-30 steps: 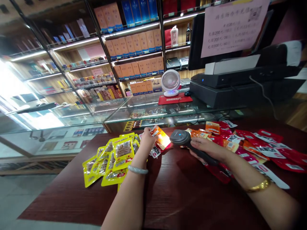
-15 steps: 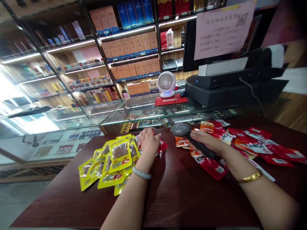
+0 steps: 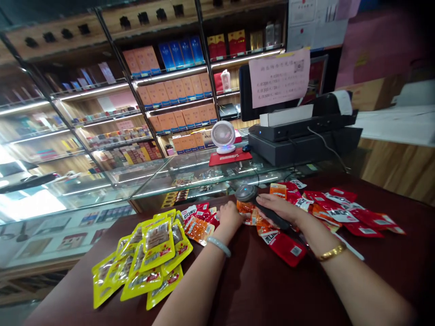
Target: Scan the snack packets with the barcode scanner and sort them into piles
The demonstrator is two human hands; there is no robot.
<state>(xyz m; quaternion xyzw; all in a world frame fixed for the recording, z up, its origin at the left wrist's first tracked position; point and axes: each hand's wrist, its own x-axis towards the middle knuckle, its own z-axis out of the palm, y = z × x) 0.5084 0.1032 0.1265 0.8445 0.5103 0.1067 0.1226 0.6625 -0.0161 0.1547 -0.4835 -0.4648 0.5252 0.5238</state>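
My right hand [image 3: 277, 207] is wrapped round the handle of a black barcode scanner [image 3: 247, 194], its head pointing left over orange snack packets [image 3: 253, 218]. Just left of the scanner, my left hand [image 3: 230, 217] is closed, thumb towards those packets; whatever its fingers hold is hidden. Behind my left wrist lie an orange packet [image 3: 200, 230] and some red ones [image 3: 203, 209]. A heap of yellow snack packets [image 3: 158, 244] sits further left. Below my right hand rests a red packet [image 3: 287, 248] with its barcode up.
More red packets [image 3: 367, 219] spread over the right of the dark wooden table [image 3: 258, 290]. Beyond its far edge stand a glass counter [image 3: 190, 167], a white fan [image 3: 223, 136] on a red mat and a black cash drawer [image 3: 299, 145]. Stocked shelves line the wall.
My left hand has moved right, from beside the yellow packets to near the scanner, its fingers now closed. The orange packet it covered shows. The view has shifted; the right hand keeps the scanner.
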